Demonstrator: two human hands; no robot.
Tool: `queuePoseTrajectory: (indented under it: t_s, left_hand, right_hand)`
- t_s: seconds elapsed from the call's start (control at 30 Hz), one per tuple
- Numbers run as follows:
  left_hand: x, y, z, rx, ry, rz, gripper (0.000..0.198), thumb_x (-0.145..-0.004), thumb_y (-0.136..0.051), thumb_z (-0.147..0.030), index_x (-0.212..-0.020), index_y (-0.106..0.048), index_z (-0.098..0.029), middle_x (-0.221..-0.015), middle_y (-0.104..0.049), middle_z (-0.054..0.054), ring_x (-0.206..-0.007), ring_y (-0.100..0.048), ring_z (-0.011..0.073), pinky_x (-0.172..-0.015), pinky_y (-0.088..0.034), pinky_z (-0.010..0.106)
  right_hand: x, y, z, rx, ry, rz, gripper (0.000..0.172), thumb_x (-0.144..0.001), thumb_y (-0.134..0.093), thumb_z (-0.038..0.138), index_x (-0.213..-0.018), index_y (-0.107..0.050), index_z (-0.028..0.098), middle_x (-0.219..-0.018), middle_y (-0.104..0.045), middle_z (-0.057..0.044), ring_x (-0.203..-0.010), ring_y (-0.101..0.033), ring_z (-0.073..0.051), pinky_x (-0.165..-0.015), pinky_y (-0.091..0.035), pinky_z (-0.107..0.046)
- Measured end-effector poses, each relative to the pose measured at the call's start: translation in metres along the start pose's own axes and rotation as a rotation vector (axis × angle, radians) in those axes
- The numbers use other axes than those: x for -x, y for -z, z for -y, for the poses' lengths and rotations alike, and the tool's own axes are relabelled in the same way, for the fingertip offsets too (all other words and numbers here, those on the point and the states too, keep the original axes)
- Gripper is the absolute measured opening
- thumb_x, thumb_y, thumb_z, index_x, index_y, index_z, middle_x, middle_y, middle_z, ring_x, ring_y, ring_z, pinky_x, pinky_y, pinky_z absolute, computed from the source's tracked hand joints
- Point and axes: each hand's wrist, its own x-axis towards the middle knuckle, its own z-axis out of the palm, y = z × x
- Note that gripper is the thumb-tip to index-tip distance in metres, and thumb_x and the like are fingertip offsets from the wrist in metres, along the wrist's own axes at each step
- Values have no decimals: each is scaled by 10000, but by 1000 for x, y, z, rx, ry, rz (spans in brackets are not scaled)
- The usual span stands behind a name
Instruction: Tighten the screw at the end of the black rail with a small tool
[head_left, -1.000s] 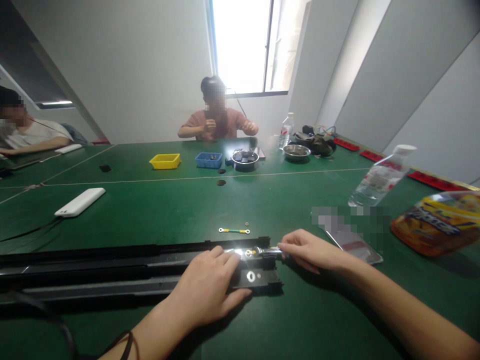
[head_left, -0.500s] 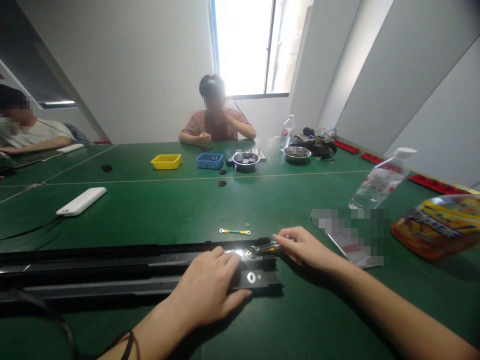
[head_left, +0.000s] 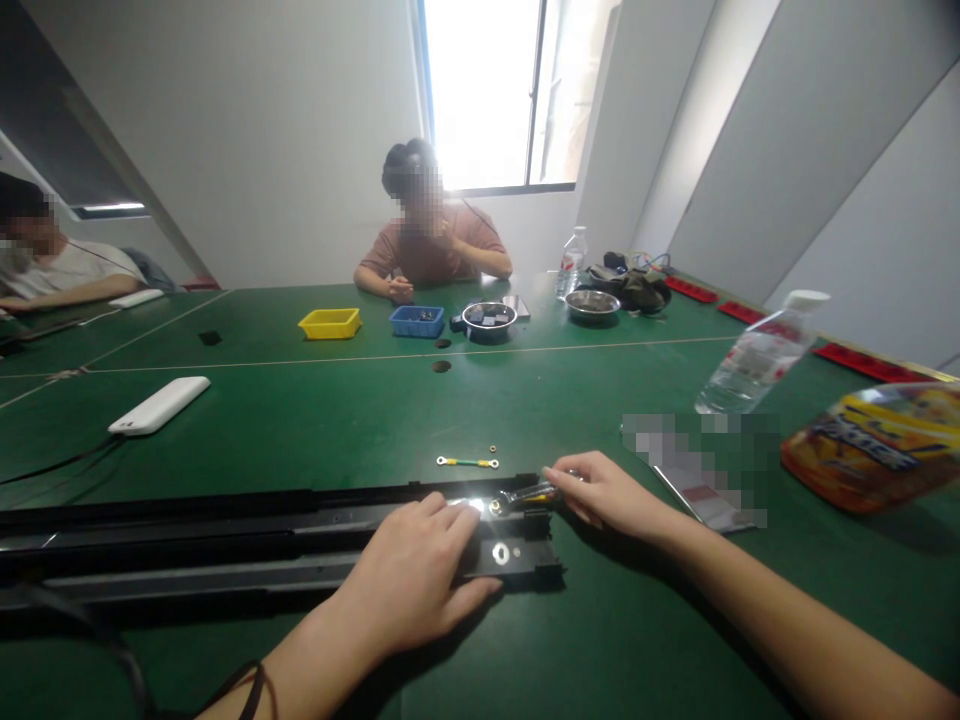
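Compared with one second ago, the wrench (head_left: 531, 493) in the lower middle of the frame has swung from nearly level to a slant, its handle rising toward the right, and the right hand (head_left: 596, 490) has shifted slightly up and left with it. That hand comes in from the lower right corner, forearm running diagonally, fingers curled closed around the handle with the fingertips at its upper side. The wrench's head sits at a small gold-coloured fastener (head_left: 495, 507) on the right end of the black rails (head_left: 262, 525), which stretch in from the left edge. The left hand (head_left: 420, 555) has kept its place: palm down across the rails near the centre bottom, fingers together on top, thumb extended along the near side; whether it grips or only presses, I cannot tell. Just above the rails lie a green-and-yellow strap (head_left: 469, 462) and a small ring (head_left: 493, 449), both unmoved. At upper centre, the person (head_left: 457, 255) across the green table (head_left: 337, 410), whose hands were both raised a second ago, now has one hand near the face and the other resting on the tabletop.
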Motion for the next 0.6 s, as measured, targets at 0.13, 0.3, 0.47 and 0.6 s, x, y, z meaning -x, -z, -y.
queuePoseTrajectory:
  t_s: [0.13, 0.3, 0.47, 0.6]
  left_hand:
    - [0, 0, 0, -4, -1, 7, 399, -918, -634, -524, -1177, -600, -224, -1066, -673, 84, -985, -587, 302, -855, -504, 438]
    - [2, -1, 0, -10, 4, 3, 405, -920, -629, -532, -1179, -597, -223, -1061, -673, 85, -976, -584, 300, -855, -500, 441]
    - [1, 0, 0, -9, -2, 2, 409, -920, -634, -528, -1188, -594, -222, -1061, -674, 86, -982, -586, 299, -857, -498, 434]
    - [0, 0, 0, -12, -2, 2, 420, -923, -625, -533, -1203, -592, -221, -1056, -673, 87, -976, -585, 302, -851, -499, 444]
  right_hand:
    - [-1, 0, 0, 5, 7, -4, 499, -969, -527, 615, -730, -556, 178, -490, -493, 52, -388, -432, -83, -405, -305, -197]
    - [1, 0, 2, 11, 0, 4, 500, -964, -535, 617, -723, -553, 179, -481, -472, 57, -386, -418, -85, -404, -289, -201]
    - [0, -1, 2, 37, -14, -5, 487, -971, -523, 597, -748, -584, 169, -490, -483, 48, -395, -419, -91, -416, -294, -210]
    - [0, 0, 5, 107, -18, 32, 455, -959, -554, 543, -780, -668, 140, -504, -484, 35, -436, -429, -104, -434, -292, -221]
